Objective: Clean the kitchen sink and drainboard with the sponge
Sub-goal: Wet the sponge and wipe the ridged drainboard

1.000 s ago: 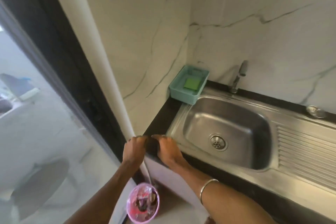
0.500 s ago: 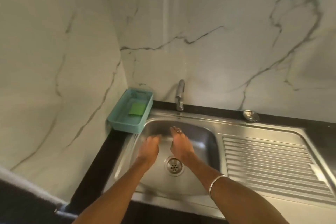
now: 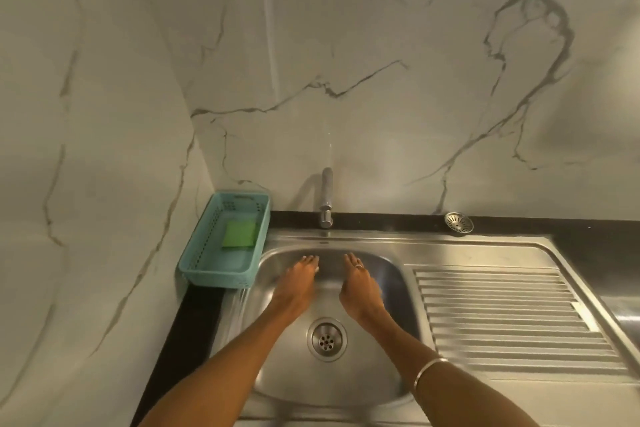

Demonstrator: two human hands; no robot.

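A steel sink (image 3: pixel 388 288) with a round drain (image 3: pixel 326 339) sits in a black counter, and its ribbed drainboard (image 3: pixel 502 315) runs off to the right. The green sponge (image 3: pixel 239 234) lies in a teal basket (image 3: pixel 194 262) at the sink's back left corner. My left hand (image 3: pixel 294 284) and my right hand (image 3: pixel 360 286) reach side by side over the basin, fingers straight and pointing at the back wall, holding nothing. Both hands are well apart from the sponge.
A chrome tap (image 3: pixel 326 198) stands behind the basin at the marble wall. A loose metal strainer (image 3: pixel 459 221) lies on the black ledge behind the drainboard. The black counter strip (image 3: pixel 194 329) runs down the sink's left side.
My view swung from the counter's left end to face the sink head-on. Both hands left the counter edge and moved over the basin, then spread slightly apart toward the back.
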